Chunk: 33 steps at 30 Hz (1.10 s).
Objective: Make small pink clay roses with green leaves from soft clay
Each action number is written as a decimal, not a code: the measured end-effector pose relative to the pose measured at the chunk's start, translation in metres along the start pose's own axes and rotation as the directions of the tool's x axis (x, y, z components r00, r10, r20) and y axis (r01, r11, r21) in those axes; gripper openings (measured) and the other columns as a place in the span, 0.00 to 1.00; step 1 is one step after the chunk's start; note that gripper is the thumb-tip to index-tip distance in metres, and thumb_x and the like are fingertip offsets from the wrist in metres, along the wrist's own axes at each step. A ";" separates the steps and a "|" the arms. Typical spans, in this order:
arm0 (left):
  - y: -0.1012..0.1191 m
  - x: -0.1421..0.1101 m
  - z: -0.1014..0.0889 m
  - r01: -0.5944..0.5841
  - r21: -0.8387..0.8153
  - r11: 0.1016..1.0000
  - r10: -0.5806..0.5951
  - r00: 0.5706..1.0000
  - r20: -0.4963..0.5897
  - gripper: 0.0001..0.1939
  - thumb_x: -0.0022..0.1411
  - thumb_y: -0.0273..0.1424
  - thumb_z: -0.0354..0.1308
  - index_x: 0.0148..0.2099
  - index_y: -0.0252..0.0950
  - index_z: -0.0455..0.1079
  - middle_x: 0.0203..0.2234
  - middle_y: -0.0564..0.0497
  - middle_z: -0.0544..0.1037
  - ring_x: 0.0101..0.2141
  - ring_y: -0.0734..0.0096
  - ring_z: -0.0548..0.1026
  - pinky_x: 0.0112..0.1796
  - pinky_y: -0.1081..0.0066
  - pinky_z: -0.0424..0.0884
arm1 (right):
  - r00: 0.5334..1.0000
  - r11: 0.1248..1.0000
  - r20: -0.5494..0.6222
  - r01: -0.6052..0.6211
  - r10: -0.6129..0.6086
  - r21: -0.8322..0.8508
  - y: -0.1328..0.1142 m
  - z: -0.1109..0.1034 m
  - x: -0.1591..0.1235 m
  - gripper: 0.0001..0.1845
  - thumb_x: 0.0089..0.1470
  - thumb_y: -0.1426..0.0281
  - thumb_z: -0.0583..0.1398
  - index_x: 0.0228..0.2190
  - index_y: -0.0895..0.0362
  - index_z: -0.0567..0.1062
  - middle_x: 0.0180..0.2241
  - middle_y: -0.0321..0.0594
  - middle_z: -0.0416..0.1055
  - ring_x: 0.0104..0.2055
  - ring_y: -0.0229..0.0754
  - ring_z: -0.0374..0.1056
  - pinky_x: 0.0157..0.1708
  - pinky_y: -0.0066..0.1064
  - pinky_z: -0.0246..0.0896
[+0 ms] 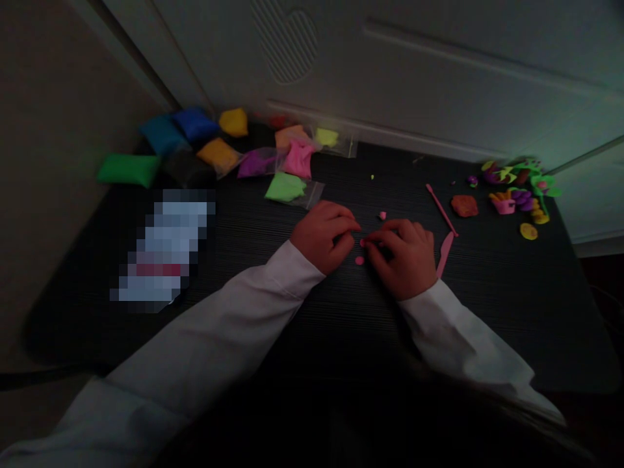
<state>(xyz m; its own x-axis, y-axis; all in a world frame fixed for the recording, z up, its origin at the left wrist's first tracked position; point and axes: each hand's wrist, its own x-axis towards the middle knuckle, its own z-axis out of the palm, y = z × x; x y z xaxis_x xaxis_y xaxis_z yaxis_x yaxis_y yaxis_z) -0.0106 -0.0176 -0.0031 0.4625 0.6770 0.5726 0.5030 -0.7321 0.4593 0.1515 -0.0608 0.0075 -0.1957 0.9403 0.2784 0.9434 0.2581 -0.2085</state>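
Where my fingertips nearly meet, small pink piece (363, 242) sits left of right hand (408, 260), nearer it than left hand (322, 237); too dim to tell whether either grips anything.

The left hand (325, 235) and the right hand (403, 253) meet near the middle of the scene, fingertips close together, palms turned down. The left forearm (219, 328) slants in from the near left corner, the right forearm (472, 341) from the near right. Both are in light long sleeves that reach the wrists. The left fingers bend loosely toward the right; the right thumb and index finger come together, the other fingers curled.
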 end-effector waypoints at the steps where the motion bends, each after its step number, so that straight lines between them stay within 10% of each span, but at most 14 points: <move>1: 0.000 0.000 0.000 0.004 0.001 1.000 -0.004 1.000 -0.001 0.09 0.50 0.23 0.49 0.31 0.30 0.71 0.30 0.47 0.72 0.34 0.71 0.69 0.38 0.68 0.65 | 1.000 1.000 0.001 -0.003 0.003 0.006 0.000 0.000 0.000 0.09 0.47 0.64 0.54 0.30 0.50 0.72 0.35 0.37 0.65 0.37 0.44 0.56 0.35 0.36 0.43; 22: 0.001 0.000 -0.001 0.035 -0.017 0.999 -0.035 0.999 0.000 0.09 0.51 0.23 0.49 0.32 0.32 0.70 0.30 0.49 0.72 0.34 0.72 0.68 0.38 0.69 0.65 | 0.998 0.997 -0.048 -0.036 0.039 0.066 0.002 -0.005 0.005 0.08 0.46 0.65 0.55 0.27 0.54 0.72 0.35 0.38 0.66 0.38 0.44 0.58 0.35 0.37 0.46; 33: -0.001 0.000 -0.001 0.020 -0.024 1.000 -0.021 1.000 -0.014 0.09 0.50 0.22 0.49 0.32 0.31 0.71 0.29 0.48 0.73 0.34 0.72 0.69 0.38 0.69 0.65 | 0.989 0.991 0.140 0.016 -0.036 0.136 0.003 -0.017 -0.006 0.08 0.44 0.64 0.56 0.25 0.53 0.73 0.31 0.38 0.64 0.34 0.42 0.58 0.34 0.37 0.46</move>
<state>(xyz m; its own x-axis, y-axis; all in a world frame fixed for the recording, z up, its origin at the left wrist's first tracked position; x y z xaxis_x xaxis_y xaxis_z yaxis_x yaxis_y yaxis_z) -0.0115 -0.0171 -0.0025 0.4419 0.6908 0.5722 0.4946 -0.7198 0.4871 0.1603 -0.0696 0.0212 -0.2649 0.9523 0.1513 0.8950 0.3012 -0.3290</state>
